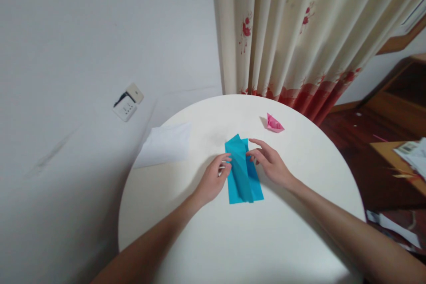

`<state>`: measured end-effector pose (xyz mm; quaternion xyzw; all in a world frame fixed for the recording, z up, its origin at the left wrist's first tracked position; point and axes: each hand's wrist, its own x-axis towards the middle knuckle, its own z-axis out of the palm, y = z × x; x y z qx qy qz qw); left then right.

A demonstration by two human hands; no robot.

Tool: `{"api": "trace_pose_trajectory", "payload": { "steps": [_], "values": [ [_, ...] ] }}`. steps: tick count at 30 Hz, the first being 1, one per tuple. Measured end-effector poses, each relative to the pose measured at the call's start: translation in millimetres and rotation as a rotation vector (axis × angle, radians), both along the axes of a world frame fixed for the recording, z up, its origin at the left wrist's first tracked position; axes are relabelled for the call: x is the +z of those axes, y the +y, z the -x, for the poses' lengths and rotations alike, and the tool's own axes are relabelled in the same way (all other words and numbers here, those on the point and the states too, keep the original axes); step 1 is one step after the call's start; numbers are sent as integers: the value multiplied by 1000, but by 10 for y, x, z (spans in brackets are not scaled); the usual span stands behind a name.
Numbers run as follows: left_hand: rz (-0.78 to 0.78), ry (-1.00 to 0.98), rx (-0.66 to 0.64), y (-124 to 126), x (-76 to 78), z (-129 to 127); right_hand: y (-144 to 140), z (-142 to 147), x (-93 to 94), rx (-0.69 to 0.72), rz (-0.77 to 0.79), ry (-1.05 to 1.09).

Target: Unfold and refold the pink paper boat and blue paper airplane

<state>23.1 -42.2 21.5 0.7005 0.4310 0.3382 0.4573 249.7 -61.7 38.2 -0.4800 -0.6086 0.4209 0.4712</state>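
A sheet of blue paper (238, 168) with lengthwise folds lies at the middle of the round white table (286, 235), its central strip raised and its far end pointed. My left hand (214, 178) is at the paper's left edge, fingers curled and thumb bent in, with the fingertips on the edge. On the opposite side, my right hand (270, 162) has its index finger stretched out near the far right corner. Another fingertip of that hand meets the right edge; its remaining fingers are partly hidden. A folded pink paper boat (274, 123) sits beyond my right hand.
White sheets (166, 144) lie at the table's left, partly over its rim. The wall with a power socket (125, 107) is close on the left. A flowered curtain (293, 31) hangs behind the table. Papers rest on a wooden surface (386, 153) at the right.
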Motion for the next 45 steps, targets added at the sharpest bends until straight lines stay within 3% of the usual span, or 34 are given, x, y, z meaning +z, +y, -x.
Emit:
{"api": "trace_pose_trajectory", "payload": {
  "steps": [4,10,14,19,25,30,35,39,45],
  "values": [
    [128,-141,23,20,35,30,-100,43,19,127,-108,-77],
    [170,-148,103,30,147,82,-179,126,78,404,-335,-335],
    [234,-185,138,59,198,129,-170,167,57,468,-358,-379],
    [306,-148,81,57,245,143,-168,191,-7,477,-387,-477],
    [130,-3,148,199,55,215,-120,189,-32,450,-389,-470],
    [-240,364,195,289,-46,358,-53,150,-140,330,-342,-586],
    [-525,651,159,201,-36,352,-47,131,-198,372,-329,-673],
    [-579,674,3,113,13,263,-58,125,-185,427,-345,-644],
    [-510,680,-144,35,-7,177,-65,157,-114,502,-354,-634]
  ]
}}
